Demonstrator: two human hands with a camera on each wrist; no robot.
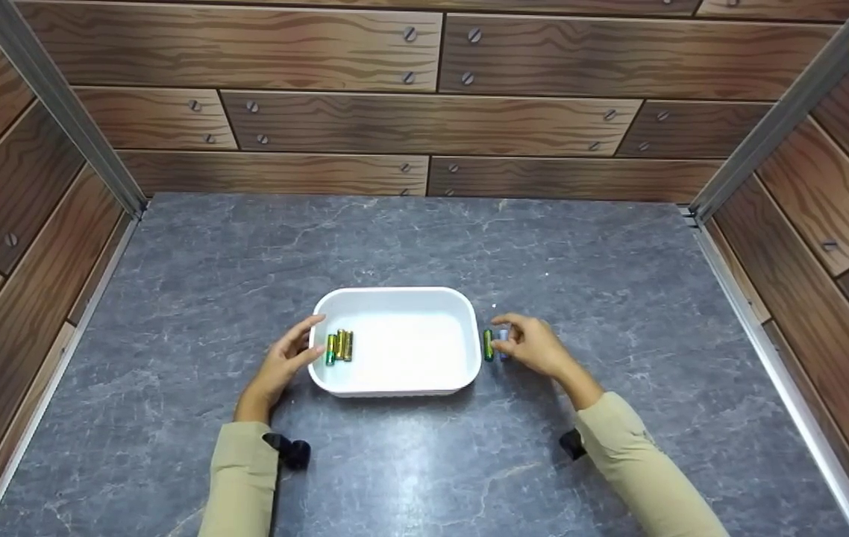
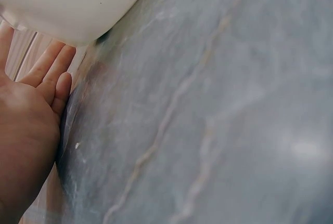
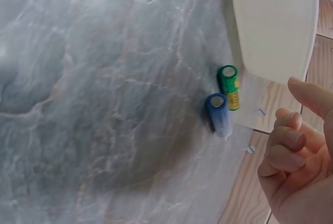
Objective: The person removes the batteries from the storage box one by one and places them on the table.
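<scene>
A white plastic tub (image 1: 409,350) sits on the table. My left hand (image 1: 283,365) is at its left end, index fingertip and thumb tip at the rim; in the left wrist view its fingers (image 2: 49,65) reach out straight beside the tub wall. Inside, at the left, lie a green-and-gold battery (image 1: 330,349) and two gold batteries (image 1: 344,345). Past the tub's right end are a green-and-yellow battery (image 3: 229,86) and a blue battery (image 3: 218,115), side by side. Over these two hovers my right hand (image 1: 536,347), thumb and index finger apart with nothing between them.
The grey marbled table (image 1: 409,239) is bounded by wood-patterned panels (image 1: 335,119) at the back and both sides. Metal rails (image 1: 775,358) run along the side edges. A tiny white speck (image 1: 493,305) lies beyond the right hand.
</scene>
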